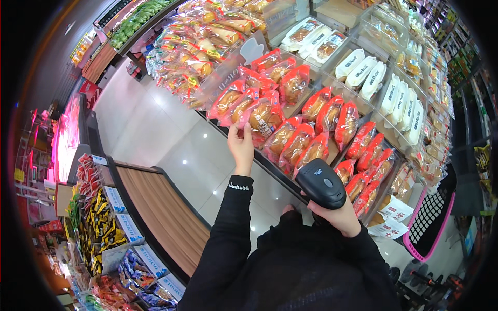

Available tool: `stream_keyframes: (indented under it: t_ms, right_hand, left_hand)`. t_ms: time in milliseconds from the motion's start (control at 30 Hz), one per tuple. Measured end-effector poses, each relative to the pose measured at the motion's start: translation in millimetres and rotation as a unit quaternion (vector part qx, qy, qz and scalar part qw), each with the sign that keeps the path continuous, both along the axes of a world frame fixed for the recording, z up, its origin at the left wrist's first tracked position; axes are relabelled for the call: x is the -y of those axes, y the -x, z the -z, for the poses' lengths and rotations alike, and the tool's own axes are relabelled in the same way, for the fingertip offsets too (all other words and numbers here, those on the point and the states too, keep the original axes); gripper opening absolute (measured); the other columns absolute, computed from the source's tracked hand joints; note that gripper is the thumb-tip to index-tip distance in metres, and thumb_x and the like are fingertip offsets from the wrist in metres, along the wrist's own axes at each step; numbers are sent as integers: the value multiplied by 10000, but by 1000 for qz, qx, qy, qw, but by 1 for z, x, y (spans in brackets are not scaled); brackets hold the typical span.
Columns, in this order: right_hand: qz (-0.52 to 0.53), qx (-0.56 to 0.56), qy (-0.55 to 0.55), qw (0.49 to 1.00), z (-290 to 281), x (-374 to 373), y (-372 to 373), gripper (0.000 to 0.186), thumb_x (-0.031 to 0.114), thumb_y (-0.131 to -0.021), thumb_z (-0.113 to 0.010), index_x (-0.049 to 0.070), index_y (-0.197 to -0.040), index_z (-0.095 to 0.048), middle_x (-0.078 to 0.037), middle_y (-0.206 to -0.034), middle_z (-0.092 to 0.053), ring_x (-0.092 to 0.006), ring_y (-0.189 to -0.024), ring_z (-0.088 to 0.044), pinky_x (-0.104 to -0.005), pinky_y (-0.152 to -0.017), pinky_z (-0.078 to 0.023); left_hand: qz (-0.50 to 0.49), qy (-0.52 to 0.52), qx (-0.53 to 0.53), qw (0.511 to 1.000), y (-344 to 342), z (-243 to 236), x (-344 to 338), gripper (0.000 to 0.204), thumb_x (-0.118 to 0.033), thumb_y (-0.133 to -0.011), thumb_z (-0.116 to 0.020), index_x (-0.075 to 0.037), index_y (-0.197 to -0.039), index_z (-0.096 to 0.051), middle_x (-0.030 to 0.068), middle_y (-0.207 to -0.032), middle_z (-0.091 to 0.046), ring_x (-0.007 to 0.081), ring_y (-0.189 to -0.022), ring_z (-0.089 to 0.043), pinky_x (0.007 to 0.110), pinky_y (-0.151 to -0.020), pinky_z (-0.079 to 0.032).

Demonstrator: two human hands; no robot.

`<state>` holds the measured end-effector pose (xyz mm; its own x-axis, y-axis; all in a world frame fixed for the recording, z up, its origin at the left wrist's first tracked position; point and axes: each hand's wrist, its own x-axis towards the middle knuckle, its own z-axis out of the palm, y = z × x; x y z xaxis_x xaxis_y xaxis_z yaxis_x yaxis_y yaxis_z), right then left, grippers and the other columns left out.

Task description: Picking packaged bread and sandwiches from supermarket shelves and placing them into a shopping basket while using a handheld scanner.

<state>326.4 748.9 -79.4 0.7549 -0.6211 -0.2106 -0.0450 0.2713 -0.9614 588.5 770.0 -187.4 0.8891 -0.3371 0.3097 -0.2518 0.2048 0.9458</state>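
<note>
My left hand (241, 146) reaches up to the bread display and pinches the lower edge of a red packet of bread (264, 118) at the front of a row. My right hand (340, 215) grips a black handheld barcode scanner (321, 182), its head pointing toward the rows of red bread packets (321, 136). Both arms wear black sleeves.
The slanted display shelf (270, 165) holds orange-yellow bread bags (205, 44) at upper left and white packets (381, 85) at right. A pink shopping basket (428, 220) sits lower right. A wooden-topped shelf (161, 210) with snack bags stands at left, with glossy floor (161, 135) between.
</note>
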Motion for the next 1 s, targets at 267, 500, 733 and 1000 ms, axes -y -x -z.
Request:
stream_keyframes:
  t_ms: [267, 500, 733, 1000]
  right_hand:
    - [-21, -47, 20, 998, -4, -8, 10, 412, 56, -656, -689, 11, -1021, -504, -36, -915, -581, -95, -831, -530, -251, -773, -410]
    - [-18, -57, 31, 998, -14, -11, 24, 354, 55, -659, -684, 10, -972, -528, -35, -890, -587, -98, -820, -531, -249, -764, -411]
    - [-10, -37, 63, 997, -16, -17, 40, 370, 52, -659, -682, 11, -991, -523, -43, -901, -585, -104, -838, -530, -252, -771, -408]
    - [-31, -53, 83, 995, -16, -25, 61, 500, 46, -650, -681, 6, -1099, -466, -78, -998, -557, -145, -917, -522, -275, -811, -403]
  left_hand:
    - [-55, -90, 31, 994, 1, -12, -9, 137, -86, -781, -581, -4, -707, -499, -4, -602, -468, 50, -544, -418, 205, -490, -352]
    - [-49, -127, 61, 989, -3, -3, -15, 168, -72, -753, -578, -19, -656, -453, -17, -555, -398, 60, -514, -361, 219, -472, -314]
    - [-81, -120, 112, 983, 6, 0, -11, 184, -83, -754, -569, -20, -645, -434, -5, -553, -380, 74, -516, -352, 236, -476, -317]
    - [17, -115, 7, 993, 3, 2, -23, 163, -146, -795, -587, -9, -844, -515, 10, -755, -545, 61, -669, -490, 208, -593, -396]
